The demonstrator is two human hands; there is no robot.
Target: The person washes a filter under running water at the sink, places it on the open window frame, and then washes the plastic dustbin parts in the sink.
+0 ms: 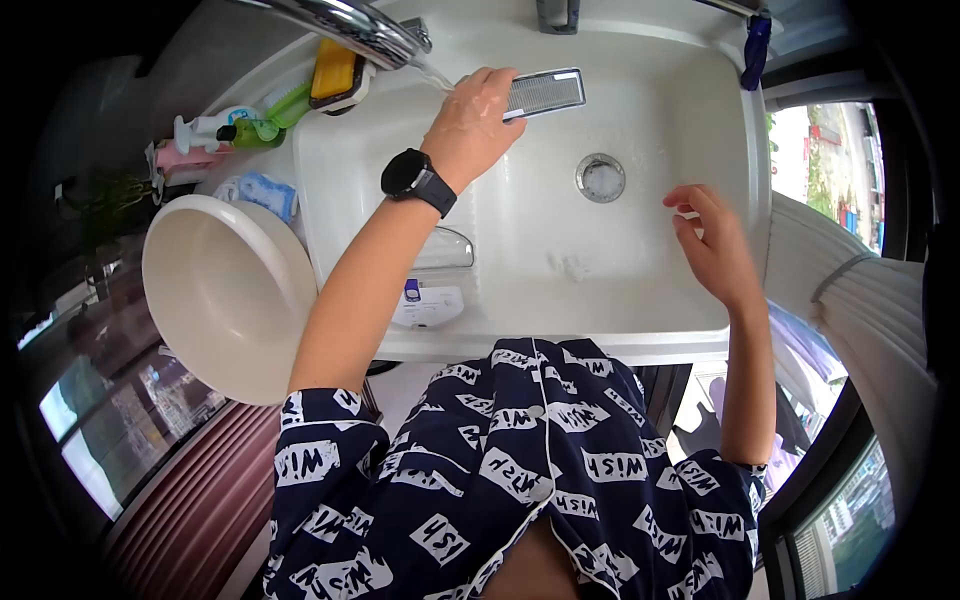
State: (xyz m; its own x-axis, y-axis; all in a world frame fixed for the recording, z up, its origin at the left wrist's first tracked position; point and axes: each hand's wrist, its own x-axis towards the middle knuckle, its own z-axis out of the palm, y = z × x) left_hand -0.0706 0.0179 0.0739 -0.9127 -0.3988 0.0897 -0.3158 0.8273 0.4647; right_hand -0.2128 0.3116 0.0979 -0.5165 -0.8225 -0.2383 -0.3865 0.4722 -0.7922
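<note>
My left hand (474, 122), with a black watch on the wrist, grips one end of a flat rectangular filter (548, 93) with a fine mesh and a light frame. Water from the chrome faucet (375, 35) runs over the back of this hand. Over the right side of the white sink (640, 300) hangs my right hand (708, 235), its fingers loosely curled and apart, holding nothing. Between the hands lies the round metal drain (600, 178). A clear plastic part (445, 250) rests in the sink's left side, partly behind my left forearm.
A cream basin (215, 300) stands left of the sink. Behind it are a blue and white sponge (267, 195), a green bottle (252, 133) and a yellow sponge (335, 70) in a holder. A white piece with a blue tab (430, 307) lies at the sink's lower left.
</note>
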